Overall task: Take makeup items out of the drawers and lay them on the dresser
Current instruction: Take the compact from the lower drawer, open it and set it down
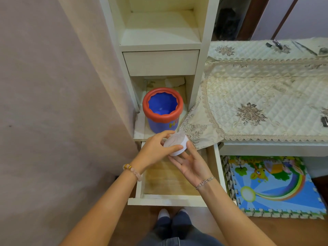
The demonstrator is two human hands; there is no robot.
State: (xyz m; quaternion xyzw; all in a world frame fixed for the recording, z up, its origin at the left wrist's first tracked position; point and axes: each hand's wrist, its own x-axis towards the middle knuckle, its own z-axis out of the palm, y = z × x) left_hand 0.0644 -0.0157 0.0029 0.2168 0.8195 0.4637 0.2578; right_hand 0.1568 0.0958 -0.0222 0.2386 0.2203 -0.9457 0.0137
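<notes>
Starting at the left, it's just a plain wall, then the tall white shelf unit with a blue tub with a red rim (162, 109) sitting in a cubby. Right below that the drawer (168, 198) is pulled out toward the person, and what shows of its wooden bottom looks bare. Both hands are over the far end of it holding a small white round jar (175, 145), some kind of cream pot I'd guess, tipped so its lid faces up and to the left. The left hand (156, 150) is curled over the top with its thumb and fingers pinching the lid edge, wrist bent down from the left. The right hand (190, 162) is mostly flat and palm-up, cupping the jar from underneath instead of closing round it. So the jar is out of the drawer but not set down yet. The key thing: the table with the quilted lace cloth (257, 96) lies to the right and a bit farther away, so the right hand is the nearer one to carry it over. A couple of small dark items (276, 44) already lie on the far side of the cloth, too small to identify.
</notes>
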